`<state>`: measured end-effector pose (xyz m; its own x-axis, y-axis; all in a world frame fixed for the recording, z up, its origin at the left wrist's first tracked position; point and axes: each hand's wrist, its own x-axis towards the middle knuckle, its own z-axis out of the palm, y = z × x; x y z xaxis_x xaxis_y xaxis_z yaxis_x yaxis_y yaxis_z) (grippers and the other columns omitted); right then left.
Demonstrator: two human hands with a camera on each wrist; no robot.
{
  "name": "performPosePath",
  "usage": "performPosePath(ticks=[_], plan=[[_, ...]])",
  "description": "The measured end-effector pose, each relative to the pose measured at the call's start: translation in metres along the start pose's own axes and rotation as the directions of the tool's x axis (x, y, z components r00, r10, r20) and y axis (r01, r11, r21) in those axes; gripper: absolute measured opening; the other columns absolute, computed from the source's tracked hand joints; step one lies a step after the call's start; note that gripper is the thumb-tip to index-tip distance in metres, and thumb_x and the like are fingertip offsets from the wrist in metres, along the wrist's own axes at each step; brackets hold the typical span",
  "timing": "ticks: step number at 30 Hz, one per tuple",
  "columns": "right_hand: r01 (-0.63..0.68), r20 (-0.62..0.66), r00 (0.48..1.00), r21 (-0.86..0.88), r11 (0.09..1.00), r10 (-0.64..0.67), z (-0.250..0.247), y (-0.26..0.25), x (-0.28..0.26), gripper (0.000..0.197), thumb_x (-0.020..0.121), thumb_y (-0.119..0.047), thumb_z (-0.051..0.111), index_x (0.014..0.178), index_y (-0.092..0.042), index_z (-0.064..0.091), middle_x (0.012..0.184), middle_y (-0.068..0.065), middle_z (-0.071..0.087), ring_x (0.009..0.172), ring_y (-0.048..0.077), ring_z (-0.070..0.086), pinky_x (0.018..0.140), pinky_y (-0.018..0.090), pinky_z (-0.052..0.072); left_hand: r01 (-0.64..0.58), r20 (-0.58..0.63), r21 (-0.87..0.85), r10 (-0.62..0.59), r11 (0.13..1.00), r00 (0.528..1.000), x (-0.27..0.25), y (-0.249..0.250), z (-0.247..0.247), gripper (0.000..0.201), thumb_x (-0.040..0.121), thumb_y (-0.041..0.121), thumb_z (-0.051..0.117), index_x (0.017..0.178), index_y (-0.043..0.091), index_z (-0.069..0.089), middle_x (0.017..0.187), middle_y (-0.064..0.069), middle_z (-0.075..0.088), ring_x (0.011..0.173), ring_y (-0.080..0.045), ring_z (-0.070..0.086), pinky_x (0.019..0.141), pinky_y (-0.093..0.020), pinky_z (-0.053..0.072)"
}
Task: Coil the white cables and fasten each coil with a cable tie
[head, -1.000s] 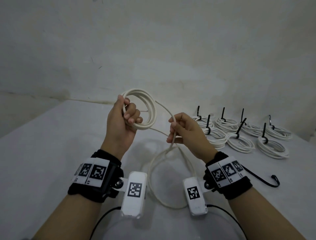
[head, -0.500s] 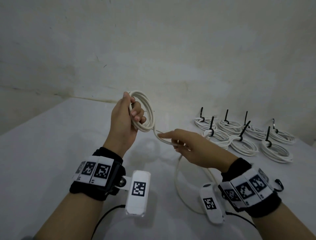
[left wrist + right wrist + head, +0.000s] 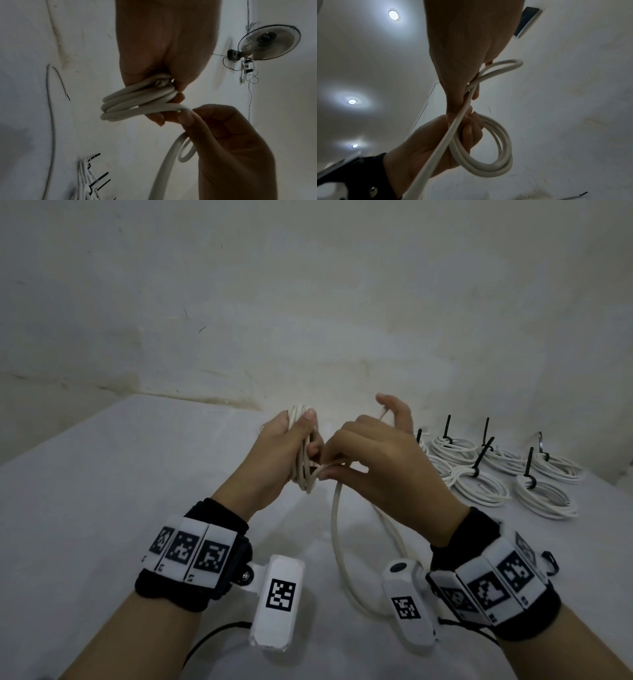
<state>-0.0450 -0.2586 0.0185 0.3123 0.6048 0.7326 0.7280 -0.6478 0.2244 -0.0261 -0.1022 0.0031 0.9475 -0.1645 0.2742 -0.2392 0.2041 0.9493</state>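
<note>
Left hand [image 3: 277,453] gripping round white cable coil [image 3: 303,453] mid-frame, right hand [image 3: 380,463] pinching its loose strand, bare white tabletop [image 3: 102,491] at left, tied white coils [image 3: 496,474] at right edge

Black wristbands [image 3: 191,556], checkered white markers, white wrist cameras [image 3: 277,601]

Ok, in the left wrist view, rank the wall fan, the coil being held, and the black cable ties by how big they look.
1. Coil, though it sits nearest the camera.
2. Wall fan, close behind in apparent size, so unsure.
3. Black cable ties, clearly smallest.
</note>
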Motion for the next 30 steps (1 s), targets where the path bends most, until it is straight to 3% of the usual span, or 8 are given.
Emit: performPosePath(ticks=[4,8,12,15,18,21,26,30], plan=[[-0.064,-0.001,0.998,0.056,0.996,0.064,-0.006,0.005,-0.001,0.029,0.08,-0.046,0.061,0.076,-0.017,0.059,0.07,-0.011,0.057,0.077,0.008,0.048,0.106,0.044,0.02,0.053,0.037,0.067,-0.055,0.996,0.998,-0.003,0.003,-0.001,0.022,0.102,0.03,0.037,0.093,0.011,0.043,0.056,0.0,0.047,0.044,-0.012,0.05,0.044,-0.019,0.043],[-0.104,0.057,0.993,0.095,0.99,0.099,-0.004,0.011,-0.002,0.03,0.084,-0.047,0.057,0.079,-0.017,0.059,0.074,-0.01,0.055,0.077,0.007,0.045,0.104,0.037,0.02,0.069,0.041,0.131,-0.075,0.989,0.996,-0.002,0.001,0.0,0.025,0.102,0.027,0.038,0.086,0.009,0.042,0.053,-0.003,0.048,0.038,-0.013,0.048,0.041,-0.019,0.041],[-0.122,0.117,0.987,0.088,0.989,0.111,0.003,0.016,-0.004,0.029,0.085,-0.048,0.056,0.083,-0.02,0.062,0.082,-0.009,0.054,0.08,0.007,0.046,0.09,0.027,0.024,0.077,0.092,0.182,-0.095,0.98,0.991,-0.002,-0.004,0.003,0.026,0.1,0.028,0.042,0.093,0.005,0.052,0.052,-0.002,0.049,0.037,-0.01,0.039,0.041,-0.02,0.038],[-0.185,0.156,0.974,0.136,0.973,0.164,0.002,0.026,-0.008,0.031,0.085,-0.051,0.054,0.09,-0.021,0.064,0.09,-0.009,0.055,0.084,0.005,0.043,0.083,0.018,0.024,0.077,0.091,0.175,-0.094,0.982,0.991,-0.003,-0.002,0.001,0.042,0.089,0.041,0.055,0.097,0.0,0.057,0.05,0.003,0.049,0.04,-0.008,0.038,0.043,-0.018,0.037],[-0.245,0.221,0.954,0.184,0.952,0.203,0.0,0.034,-0.016,0.03,0.084,-0.045,0.062,0.103,-0.022,0.063,0.099,-0.007,0.051,0.091,0.008,0.043,0.082,0.026,0.037,0.03,0.116,0.207,-0.055,0.978,0.992,-0.003,-0.001,-0.004,0.062,0.062,0.039,0.074,0.103,-0.005,0.057,0.059,0.0,0.05,0.048,-0.009,0.044,0.047,-0.018,0.04],[-0.27,0.276,0.936,0.16,0.95,0.219,0.002,0.039,-0.025,0.043,0.08,-0.027,0.075,0.119,-0.02,0.059,0.108,-0.005,0.043,0.098,0.016,0.046,0.087,0.033,0.044,0.06,0.15,0.147,-0.082,0.987,0.985,-0.003,-0.002,-0.005,0.044,0.054,0.021,0.078,0.089,0.006,0.055,0.055,0.003,0.048,0.047,-0.009,0.044,0.045,-0.019,0.04],[-0.186,0.16,0.972,0.06,0.981,0.174,0.005,0.041,-0.031,0.052,0.085,-0.019,0.06,0.136,-0.018,0.05,0.118,0.003,0.033,0.089,0.011,0.046,0.081,0.019,0.045,0.102,0.142,0.016,-0.103,0.995,0.985,-0.003,-0.004,-0.001,0.026,0.068,0.006,0.072,0.075,0.013,0.048,0.05,0.002,0.042,0.038,-0.009,0.036,0.04,-0.019,0.036],[-0.313,0.222,0.941,0.296,0.903,0.253,-0.002,0.043,-0.029,0.034,0.093,-0.028,0.054,0.125,-0.018,0.061,0.109,0.0,0.043,0.091,0.002,0.051,0.084,0.008,0.04,0.074,0.127,0.03,-0.077,0.997,0.989,-0.002,-0.004,-0.003,0.015,0.085,0.006,0.062,0.073,0.01,0.056,0.046,0.006,0.038,0.038,-0.006,0.031,0.04,-0.018,0.033]])
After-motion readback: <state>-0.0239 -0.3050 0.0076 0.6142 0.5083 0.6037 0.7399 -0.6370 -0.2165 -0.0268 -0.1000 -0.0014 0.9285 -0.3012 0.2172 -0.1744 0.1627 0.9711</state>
